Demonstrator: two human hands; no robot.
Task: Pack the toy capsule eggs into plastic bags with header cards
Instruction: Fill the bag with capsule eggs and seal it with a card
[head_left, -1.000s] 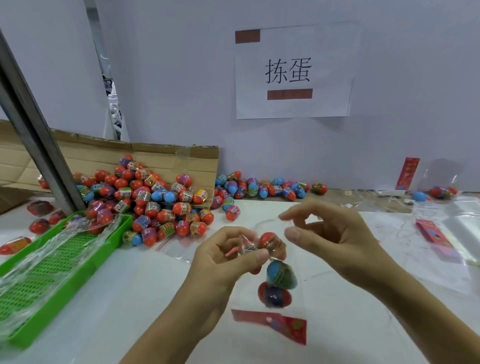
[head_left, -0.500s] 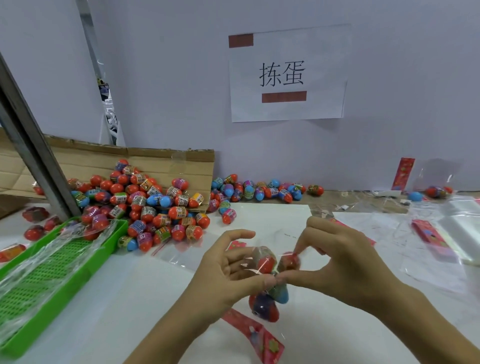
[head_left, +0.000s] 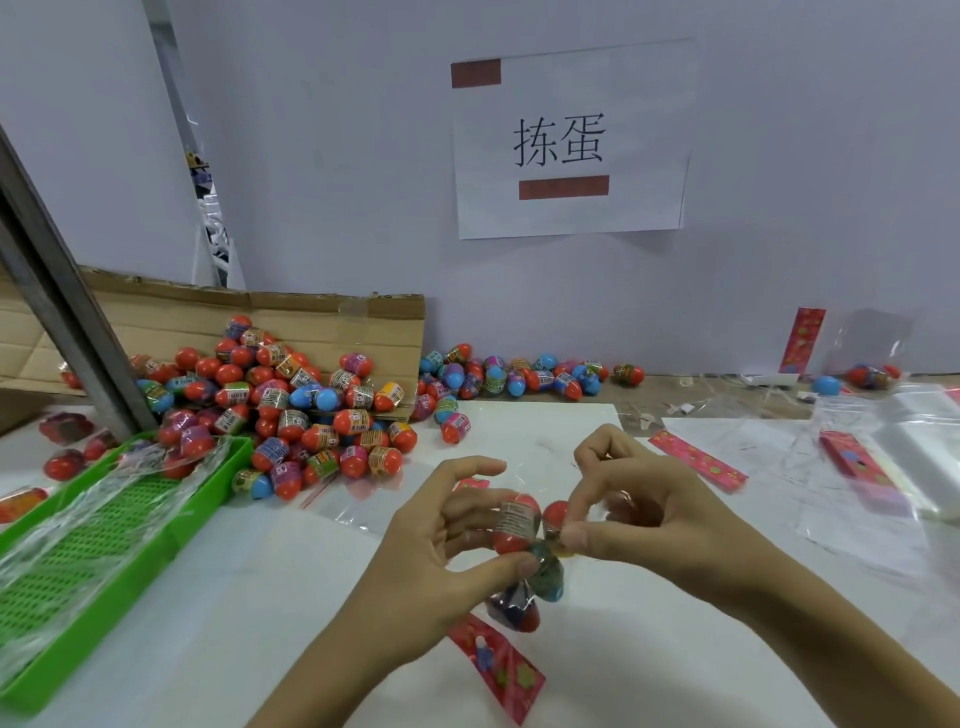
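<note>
Head view, bag: clear film, edges hard to trace.
Left hand: fingers curled, gripping bagged eggs.
Right hand: pinching bag's mouth.
Header card: tip hidden under eggs.

White worktable, pretty cluttered

Big pile of capsule eggs at 10 o'clock spilling off a flattened cardboard box, green tray at 9, more eggs along the wall at 12, red header cards and clear plastic bags around 2-3, another card at 6.
</note>
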